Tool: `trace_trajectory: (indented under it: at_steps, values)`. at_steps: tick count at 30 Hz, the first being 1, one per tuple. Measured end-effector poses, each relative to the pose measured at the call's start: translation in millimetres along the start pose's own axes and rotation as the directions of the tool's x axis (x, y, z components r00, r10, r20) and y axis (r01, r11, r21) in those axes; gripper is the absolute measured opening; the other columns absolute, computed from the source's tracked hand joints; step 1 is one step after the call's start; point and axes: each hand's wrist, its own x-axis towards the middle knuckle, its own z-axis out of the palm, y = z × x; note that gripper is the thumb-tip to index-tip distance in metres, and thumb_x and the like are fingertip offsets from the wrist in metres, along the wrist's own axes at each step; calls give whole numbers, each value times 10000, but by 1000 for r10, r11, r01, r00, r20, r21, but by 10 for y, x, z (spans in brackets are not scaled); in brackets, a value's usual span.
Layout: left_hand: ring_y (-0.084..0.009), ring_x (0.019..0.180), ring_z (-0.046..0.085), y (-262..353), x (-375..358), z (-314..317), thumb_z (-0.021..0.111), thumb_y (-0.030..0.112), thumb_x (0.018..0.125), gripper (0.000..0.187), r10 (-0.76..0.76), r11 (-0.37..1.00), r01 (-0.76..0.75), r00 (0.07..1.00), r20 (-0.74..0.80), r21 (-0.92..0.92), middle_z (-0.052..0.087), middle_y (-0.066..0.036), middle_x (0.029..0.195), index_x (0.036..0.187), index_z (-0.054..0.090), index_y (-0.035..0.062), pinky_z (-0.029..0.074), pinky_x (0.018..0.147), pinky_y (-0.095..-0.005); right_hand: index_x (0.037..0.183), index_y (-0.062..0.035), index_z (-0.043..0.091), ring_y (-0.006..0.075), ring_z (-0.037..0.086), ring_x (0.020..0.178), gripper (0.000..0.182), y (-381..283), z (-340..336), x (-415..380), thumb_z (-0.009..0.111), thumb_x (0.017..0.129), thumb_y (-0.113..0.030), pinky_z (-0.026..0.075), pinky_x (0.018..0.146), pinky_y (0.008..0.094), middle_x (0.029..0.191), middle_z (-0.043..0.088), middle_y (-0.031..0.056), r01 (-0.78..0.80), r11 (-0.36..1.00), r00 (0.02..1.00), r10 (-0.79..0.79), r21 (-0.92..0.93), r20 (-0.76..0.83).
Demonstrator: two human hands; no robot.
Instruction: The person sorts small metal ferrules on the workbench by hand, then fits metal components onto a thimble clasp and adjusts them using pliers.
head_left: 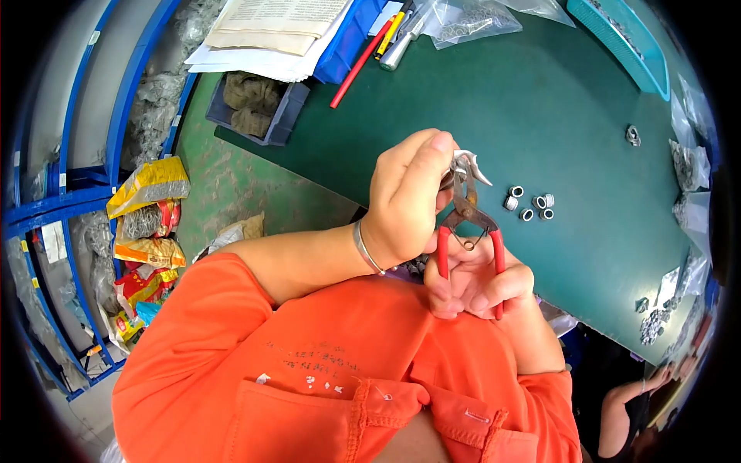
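Observation:
My right hand (pixel 482 282) is closed around the red handles of a pair of spring-loaded pliers (pixel 465 208), jaws pointing away from me. My left hand (pixel 409 193), with a metal bangle at the wrist, is closed at the plier jaws, holding a small shiny metal part with a white piece (pixel 480 171) sticking out beside it. Most of that part is hidden by the fingers and jaws. Just right of the pliers, several small metal rings (pixel 526 214) lie on the green tabletop (pixel 587 255).
Papers (pixel 270 31), a blue bin (pixel 343 46), a red pen (pixel 361 65) and a bag of small parts (pixel 471 23) sit at the back. A grey bin (pixel 262 112) holds cloth. A turquoise basket (pixel 629 46) stands far right. Blue shelving (pixel 127 100) is left; a person's arm (pixel 617 420) shows lower right.

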Motion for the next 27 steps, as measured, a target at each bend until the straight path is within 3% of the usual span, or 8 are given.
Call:
trace_trajectory:
  at_steps: [5,7,9,10,15,17,19,27]
  values:
    - [-46,486,370,-34,-3,32,317,293,946,387,29,999,-29,1000,-9,21,498,-29,606,792,527,7,273,444,-194,1292,55,384,213,462,582,860,62,-60,14,520,448,-35,373,545,311,777,499,151,-29,995,994,18,96,105]
    - [-57,498,397,-52,-8,32,326,290,951,379,135,990,-136,990,36,35,508,-31,625,813,531,3,301,455,-198,1300,50,375,214,463,580,858,111,-79,23,527,460,-37,375,543,314,778,497,152,-27,994,988,11,103,154]
    - [-62,514,417,-113,5,50,324,294,957,379,179,982,-181,983,43,45,515,-37,647,834,531,2,318,465,-199,1323,41,345,217,465,571,846,181,-157,39,521,500,-41,382,539,318,782,492,155,-114,952,906,-18,284,423]
    - [-68,529,436,-158,5,58,321,297,964,380,222,973,-224,974,47,55,523,-43,670,855,531,0,334,474,-199,1323,41,345,217,465,571,846,156,-141,36,521,500,-41,382,539,318,782,492,155,-116,952,907,-15,283,422]
    - [-65,599,449,-206,98,-19,283,330,984,401,175,974,-193,974,144,119,535,-58,748,936,521,11,354,514,-194,1349,21,320,217,468,560,829,24,-80,-35,482,539,-44,385,522,322,791,492,160,-5,966,988,-36,260,152]
    - [-56,624,418,-190,119,-23,288,332,986,386,19,999,-12,979,202,-32,529,-46,775,1004,497,9,351,544,-187,1341,8,343,211,471,559,814,-20,-82,-48,478,541,-48,386,517,325,790,493,151,33,973,991,-60,227,116]
    - [-56,647,412,-211,141,-81,378,259,975,286,12,1000,-13,972,237,3,518,-27,791,1076,462,6,360,583,-182,1329,1,367,202,468,554,793,-64,-31,-74,474,545,-56,388,524,322,790,499,134,159,971,987,-154,177,-45]
    - [-106,817,579,-117,192,-123,578,36,862,160,126,989,-113,981,145,-94,602,-77,917,998,515,-20,487,744,-243,1257,20,452,126,441,559,675,-186,159,-94,457,584,62,365,527,236,727,489,54,31,911,884,-218,-412,-414]
